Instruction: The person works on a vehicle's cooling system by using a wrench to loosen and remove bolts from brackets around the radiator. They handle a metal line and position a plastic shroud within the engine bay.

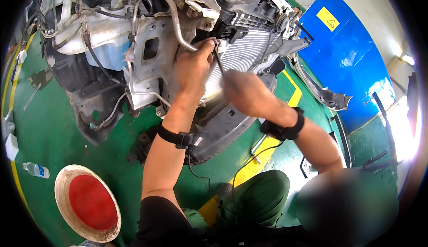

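At the front of a stripped-down car, my left hand (194,66) is closed beside the lower end of a bent metal pipe (174,20). Its thumb and fingers meet at the upper end of a slim dark rod-shaped tool (219,62); what lies between them is hidden. My right hand (247,91), smeared by motion, is wrapped around the tool's lower end. The tool's head is too small to make out. Just right of both hands is the finned silver radiator (256,44). Black straps circle both wrists.
A dark bumper-like panel (218,133) lies below the car front. Left on the green floor are a bowl (62,202) with red inside and a plastic bottle (35,170). A metal-handled tool (258,146) is near my knee. A blue panel (343,55) stands right; a blurred shape fills the lower right.
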Demonstrator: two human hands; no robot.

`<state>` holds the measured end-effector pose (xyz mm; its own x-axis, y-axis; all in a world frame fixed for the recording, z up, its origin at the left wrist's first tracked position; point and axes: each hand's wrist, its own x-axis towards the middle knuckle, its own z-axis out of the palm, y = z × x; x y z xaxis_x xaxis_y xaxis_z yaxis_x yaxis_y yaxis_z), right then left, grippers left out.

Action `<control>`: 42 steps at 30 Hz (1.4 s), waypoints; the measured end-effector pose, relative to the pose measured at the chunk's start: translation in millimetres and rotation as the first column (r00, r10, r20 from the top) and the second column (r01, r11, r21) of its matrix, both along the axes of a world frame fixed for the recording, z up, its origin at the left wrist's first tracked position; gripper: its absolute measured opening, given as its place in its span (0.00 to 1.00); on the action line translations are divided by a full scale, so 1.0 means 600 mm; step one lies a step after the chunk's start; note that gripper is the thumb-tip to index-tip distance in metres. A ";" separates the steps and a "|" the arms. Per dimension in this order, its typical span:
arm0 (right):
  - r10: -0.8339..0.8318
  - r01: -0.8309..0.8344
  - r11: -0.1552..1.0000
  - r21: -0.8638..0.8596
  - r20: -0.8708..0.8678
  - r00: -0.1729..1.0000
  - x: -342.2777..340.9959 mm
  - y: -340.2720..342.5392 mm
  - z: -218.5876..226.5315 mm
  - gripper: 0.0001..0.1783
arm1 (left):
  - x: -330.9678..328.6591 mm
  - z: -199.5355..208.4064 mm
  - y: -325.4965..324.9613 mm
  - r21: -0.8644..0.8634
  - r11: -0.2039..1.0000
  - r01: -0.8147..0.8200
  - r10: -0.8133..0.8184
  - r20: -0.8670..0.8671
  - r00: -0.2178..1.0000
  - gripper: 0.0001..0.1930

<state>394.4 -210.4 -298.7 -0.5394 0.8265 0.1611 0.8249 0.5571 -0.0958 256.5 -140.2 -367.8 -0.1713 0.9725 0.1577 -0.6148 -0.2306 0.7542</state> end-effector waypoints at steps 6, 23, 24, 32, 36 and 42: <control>-0.214 0.221 0.971 0.088 -0.079 0.974 -0.011 -0.016 0.131 0.14 | 0.003 0.017 0.000 -0.059 0.995 0.082 -0.078 0.060 0.995 0.10; -0.066 0.063 0.997 -0.033 -0.072 0.995 -0.009 -0.014 -0.018 0.15 | -0.020 0.006 0.010 -0.007 0.987 0.161 -0.159 0.109 0.981 0.14; -0.070 0.067 0.997 -0.036 -0.079 0.994 -0.004 -0.015 -0.006 0.15 | -0.025 0.008 0.009 -0.027 0.991 0.132 -0.130 0.075 0.989 0.15; -0.195 0.216 0.940 0.263 -0.101 0.975 -0.004 -0.002 0.115 0.13 | -0.013 0.016 0.010 -0.102 0.986 0.132 -0.126 0.057 0.990 0.16; -0.167 0.169 0.985 -0.045 0.038 0.985 -0.011 -0.013 0.028 0.13 | -0.003 0.023 0.002 -0.100 0.993 0.063 -0.057 0.057 0.997 0.14; -0.133 0.121 0.991 -0.057 -0.357 0.925 -0.021 0.021 -0.107 0.13 | -0.011 0.007 0.010 -0.083 0.994 0.068 -0.067 0.015 0.998 0.16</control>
